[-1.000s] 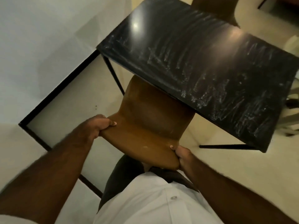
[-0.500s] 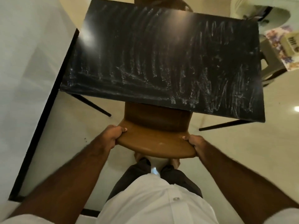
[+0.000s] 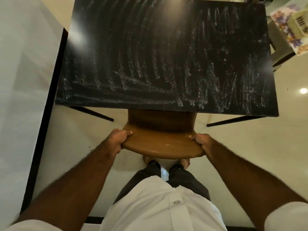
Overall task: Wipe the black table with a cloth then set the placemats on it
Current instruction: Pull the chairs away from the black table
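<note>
Black table (image 3: 166, 55) fills upper view, streaky, bare of placemats, likely between wiping and setting. Brown chair (image 3: 162, 130) sits tucked under its near edge. Left hand (image 3: 116, 140) and right hand (image 3: 202, 142) curl fingers round the backrest ends, probably positioning it.

A plain white wall (image 3: 20, 80) ran along the left, edged at its foot by a black skirting strip (image 3: 48, 100). The glossy cream floor (image 3: 250, 155) showed one round light reflection (image 3: 303, 90) at right. A brown moulded chair (image 3: 160, 129) stood centrally. A floral-patterned cloth (image 3: 283, 22) covered a grey stand (image 3: 280, 52) at upper right.
</note>
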Available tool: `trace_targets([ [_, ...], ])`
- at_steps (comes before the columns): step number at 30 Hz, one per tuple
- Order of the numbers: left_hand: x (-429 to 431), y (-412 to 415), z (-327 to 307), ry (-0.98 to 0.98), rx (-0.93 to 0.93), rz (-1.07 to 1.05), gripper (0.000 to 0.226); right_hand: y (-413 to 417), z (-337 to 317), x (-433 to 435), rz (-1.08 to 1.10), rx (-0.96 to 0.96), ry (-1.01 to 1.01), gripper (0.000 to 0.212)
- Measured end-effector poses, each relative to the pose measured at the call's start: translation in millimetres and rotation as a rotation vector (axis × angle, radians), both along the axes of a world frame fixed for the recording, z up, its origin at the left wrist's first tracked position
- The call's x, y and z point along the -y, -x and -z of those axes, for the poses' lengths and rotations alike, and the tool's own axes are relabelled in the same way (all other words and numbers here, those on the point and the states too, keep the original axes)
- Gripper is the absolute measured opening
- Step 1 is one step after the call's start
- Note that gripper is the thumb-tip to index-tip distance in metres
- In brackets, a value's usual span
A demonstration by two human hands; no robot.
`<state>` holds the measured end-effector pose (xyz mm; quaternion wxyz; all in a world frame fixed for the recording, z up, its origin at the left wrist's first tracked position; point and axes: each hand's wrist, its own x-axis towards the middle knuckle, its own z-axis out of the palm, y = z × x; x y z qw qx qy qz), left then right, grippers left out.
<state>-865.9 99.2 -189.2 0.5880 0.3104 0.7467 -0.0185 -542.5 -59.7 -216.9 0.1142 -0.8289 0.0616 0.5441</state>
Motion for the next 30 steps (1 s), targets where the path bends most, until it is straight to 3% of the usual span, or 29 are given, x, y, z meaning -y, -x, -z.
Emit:
trace_targets([
  [9,5.9,-4.3,0.8,0.035,-0.006,-0.023,0.030,-5.9,-11.3,-6.0,-0.012,-0.022,0.017,0.062],
  [15,18.9,-7.9,1.1,0.060,-0.009,0.006,0.043,-11.0,-16.0,1.6,-0.017,-0.057,0.024,0.067],
  [20,15.2,-9.0,-4.2,0.041,-0.034,0.110,0.051,-8.2,-17.0,3.3,-0.219,0.023,-0.015,0.070],
  [21,15.4,-9.4,-4.3,0.008,-0.041,0.183,0.059,-5.0,-18.8,2.8,-0.319,0.066,-0.021,0.075],
  [23,17.2,-10.3,-12.3,-0.120,-0.037,0.483,0.096,5.9,-27.4,4.2,-0.616,0.189,-0.045,0.095],
  [25,20.6,-9.7,-18.9,-0.298,-0.085,1.002,0.138,20.4,-43.1,8.2,-0.930,0.271,-0.107,0.120],
  [26,24.9,-10.8,-24.0,-0.373,-0.106,1.258,0.148,28.6,-51.5,11.0,-1.049,0.261,-0.151,0.130],
  [28,37.5,-17.3,-32.8,-0.411,-0.121,1.627,0.152,45.9,-66.0,19.2,-1.267,0.205,-0.200,0.143],
  [30,53.6,-31.1,-39.4,-0.374,-0.144,1.803,0.141,58.7,-69.5,26.8,-1.462,0.187,-0.171,0.139],
])
